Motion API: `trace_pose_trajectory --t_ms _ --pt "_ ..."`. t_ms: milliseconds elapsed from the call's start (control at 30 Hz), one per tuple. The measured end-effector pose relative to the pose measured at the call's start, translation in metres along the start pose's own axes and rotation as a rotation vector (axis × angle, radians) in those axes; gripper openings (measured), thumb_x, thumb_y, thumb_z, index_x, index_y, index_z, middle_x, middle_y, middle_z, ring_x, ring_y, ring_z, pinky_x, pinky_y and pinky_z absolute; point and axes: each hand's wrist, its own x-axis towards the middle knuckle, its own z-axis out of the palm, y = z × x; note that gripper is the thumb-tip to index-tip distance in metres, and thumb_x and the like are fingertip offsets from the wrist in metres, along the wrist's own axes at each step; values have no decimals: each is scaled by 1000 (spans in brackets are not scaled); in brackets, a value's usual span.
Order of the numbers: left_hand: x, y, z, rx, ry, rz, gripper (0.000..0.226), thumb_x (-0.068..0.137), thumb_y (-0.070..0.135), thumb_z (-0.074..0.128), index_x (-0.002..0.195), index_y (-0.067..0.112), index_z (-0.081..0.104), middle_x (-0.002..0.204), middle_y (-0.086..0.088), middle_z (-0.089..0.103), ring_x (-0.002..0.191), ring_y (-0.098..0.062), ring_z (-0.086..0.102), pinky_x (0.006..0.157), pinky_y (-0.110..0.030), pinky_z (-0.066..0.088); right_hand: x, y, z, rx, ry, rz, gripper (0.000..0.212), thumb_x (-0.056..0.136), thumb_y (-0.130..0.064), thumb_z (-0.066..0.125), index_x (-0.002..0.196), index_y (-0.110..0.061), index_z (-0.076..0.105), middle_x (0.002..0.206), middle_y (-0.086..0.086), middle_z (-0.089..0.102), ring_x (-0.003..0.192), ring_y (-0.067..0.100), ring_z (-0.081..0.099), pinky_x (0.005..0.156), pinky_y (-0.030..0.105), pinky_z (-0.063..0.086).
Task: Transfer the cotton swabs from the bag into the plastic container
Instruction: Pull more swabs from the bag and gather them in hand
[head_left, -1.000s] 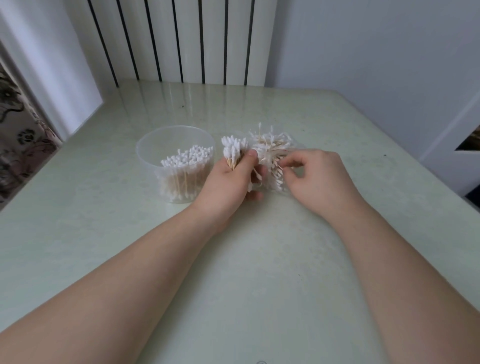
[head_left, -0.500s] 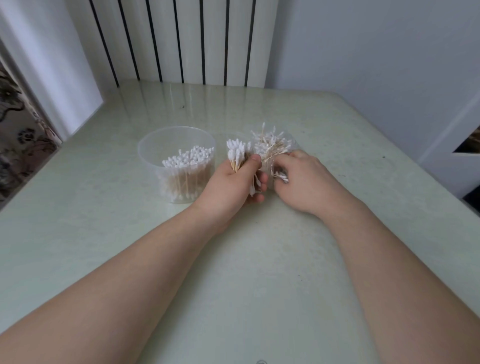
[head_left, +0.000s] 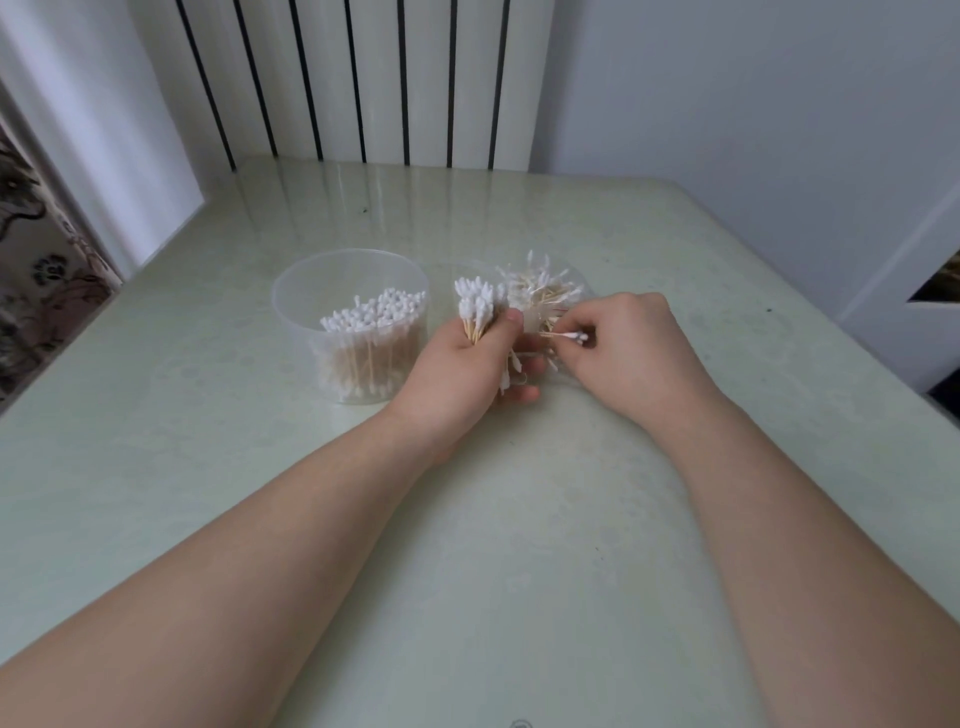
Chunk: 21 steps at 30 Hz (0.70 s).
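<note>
A round clear plastic container (head_left: 291, 301) stands on the table, partly filled with upright cotton swabs (head_left: 371, 322). Just right of it my left hand (head_left: 462, 374) grips a bundle of swabs (head_left: 475, 306), white tips up. Behind both hands lies a clear bag (head_left: 540, 291) holding a loose tangle of swabs. My right hand (head_left: 634, 358) pinches a couple of swabs (head_left: 566, 336) between thumb and fingertips, held level at the bag's near edge.
The pale green table (head_left: 519, 545) stretches toward me. A white radiator (head_left: 363, 78) stands behind the far edge, a patterned curtain (head_left: 31, 270) at the left, and the table's right edge (head_left: 857, 338) drops off beside white furniture.
My right hand dipped into the bag's pile and has drawn back to the right with a couple of swabs pinched. My left hand keeps its bundle in nearly the same spot.
</note>
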Motion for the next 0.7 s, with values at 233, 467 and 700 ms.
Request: trace_pose_trajectory --t_ms 233,467,700 --pt "2 -2 -1 4 74 39 19 105 25 54 92 19 67 104 -8 65 100 -23 66 69 -35 60 -5 0 -10 54 66 -59 21 92 -26 66 108 -32 78 74 4 74 78 23 67 75 31 53" --pt "4 -3 -2 -32 81 59 21 105 23 54 88 21 66 94 -2 59 98 -20 61 69 -36 59 -5 0 -12 409 128 128 17 85 -15 69 90 -27 79 64 -3 73 64 7 72 83 29 58" --pt "8 -5 -3 -29 92 47 19 105 23 54 89 18 64 98 -6 60 98 -22 61 73 -38 59 -1 -7 -21 1049 150 306 10 88 0 69 91 -7 74 70 9 71 59 22 68 68 34 60"
